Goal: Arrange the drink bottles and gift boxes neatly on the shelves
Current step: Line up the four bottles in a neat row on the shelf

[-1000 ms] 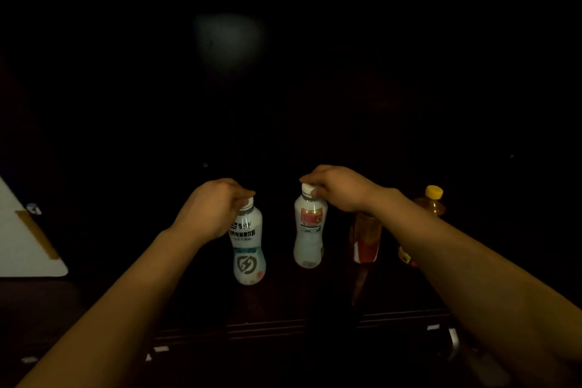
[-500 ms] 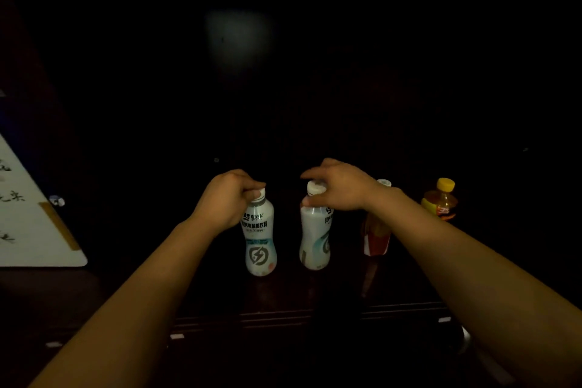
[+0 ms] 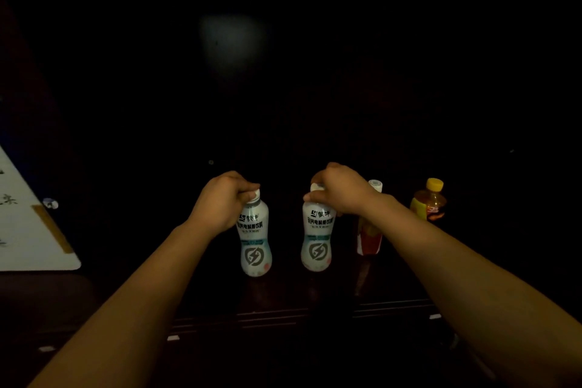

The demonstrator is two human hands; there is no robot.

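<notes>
Your left grip (image 3: 225, 198) curls round the cap of a white plastic bottle (image 3: 255, 239). Your right grip (image 3: 343, 190) pinches the twin bottle (image 3: 316, 239) by its cap, at 3 o'clock. Both stand on the dark shelf (image 3: 283, 293), with Chinese print and a lightning-bolt badge.

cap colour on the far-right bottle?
Yellow. The cap tops the amber bottle at the right end of the row, clearest in the head view.

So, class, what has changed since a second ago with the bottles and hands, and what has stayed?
The right hand has twisted the right white bottle by its cap, so its front label with the lightning logo now faces out, like the left white bottle. The left hand still grips that bottle's cap; nothing was let go. The red-labelled bottle and yellow-capped bottle stayed put.
</notes>
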